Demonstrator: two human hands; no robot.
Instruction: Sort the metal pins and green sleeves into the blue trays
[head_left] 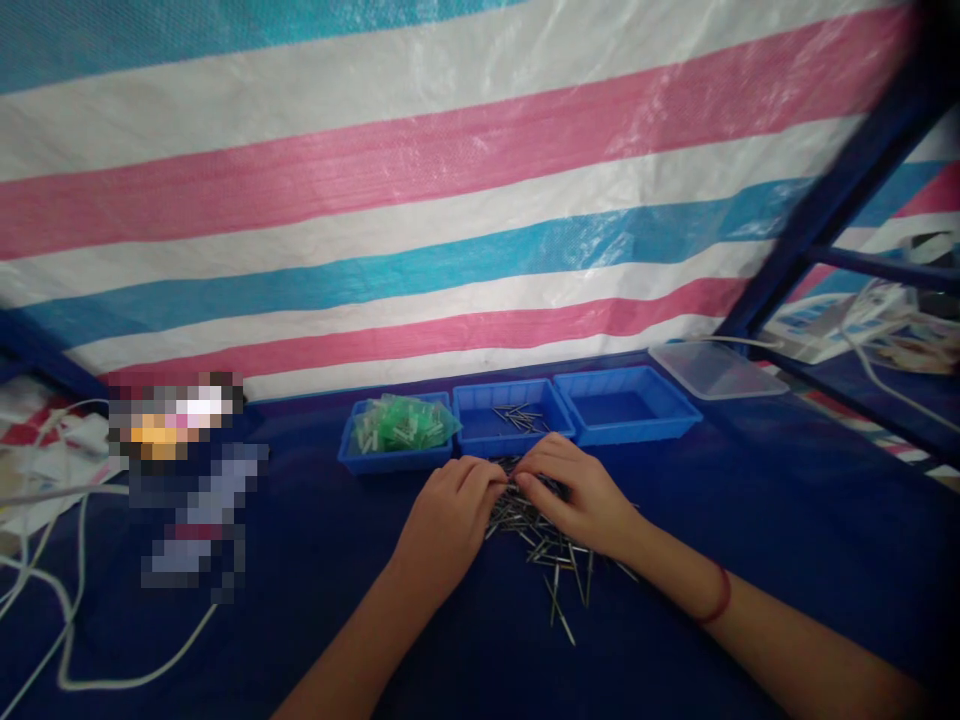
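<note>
A loose pile of thin metal pins point(536, 525) with narrow ends lies on the dark blue table in front of me. My left hand point(457, 510) is at the pile's left edge, fingers curled together and the tips down among the pins. Over the upper right of the pile, my right hand point(577, 490) is closed too, thumb and fingertips close to the left fingertips. What either hand pinches is too small and hidden to make out. Just behind the hands, the middle blue tray point(469, 432) holds several similar pins.
Left of that tray, another blue tray point(397, 462) holds green and clear plastic packets point(409, 422). A third blue tray point(626, 434) stands to the right, near a clear plastic lid point(716, 370). White cables point(127, 685) lie at left. A striped sheet point(420, 180) hangs behind.
</note>
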